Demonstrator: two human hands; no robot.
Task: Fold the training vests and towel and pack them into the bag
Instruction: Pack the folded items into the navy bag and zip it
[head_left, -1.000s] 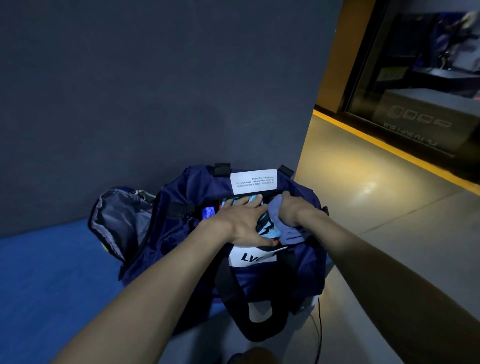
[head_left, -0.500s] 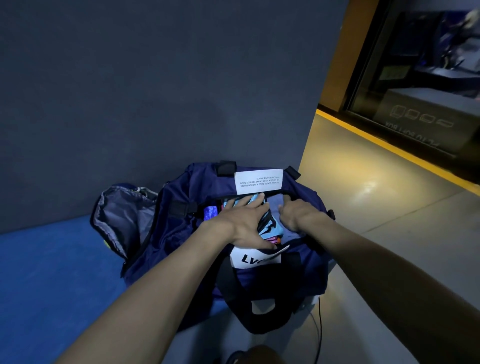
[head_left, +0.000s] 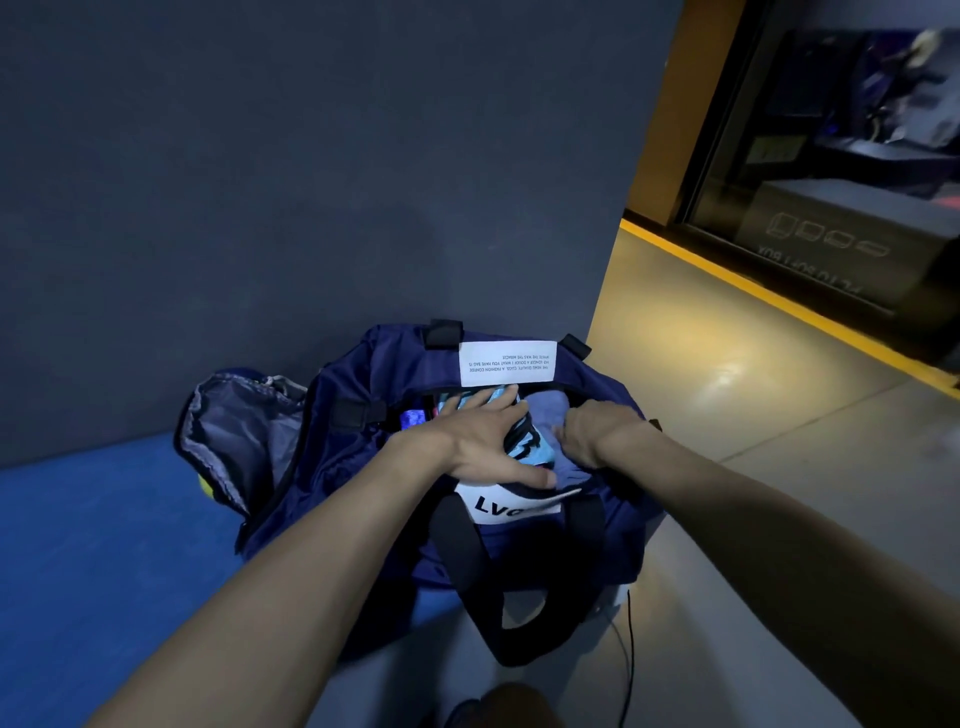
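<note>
A navy duffel bag (head_left: 618, 525) stands open on the floor against a dark wall, with white labels on its near and far sides. Inside it lie a light-blue and black patterned vest (head_left: 530, 447) and a purple-blue towel (head_left: 548, 408). My left hand (head_left: 483, 439) lies flat on the vest, fingers stretched out, pressing it down into the bag. My right hand (head_left: 592, 431) reaches into the right part of the opening with its fingers curled down into the towel; the fingertips are hidden.
The bag's end pocket (head_left: 234, 436) gapes open at the left, with something yellow-green at its lower edge. A blue mat (head_left: 93, 545) covers the floor at the left. Grey floor with a yellow strip (head_left: 779, 306) runs right. A thin black cable (head_left: 626, 654) lies by the bag.
My right hand has pushed the towel deeper into the bag, so less of it bunches above the rim. My left hand stays pressed on the vest.
</note>
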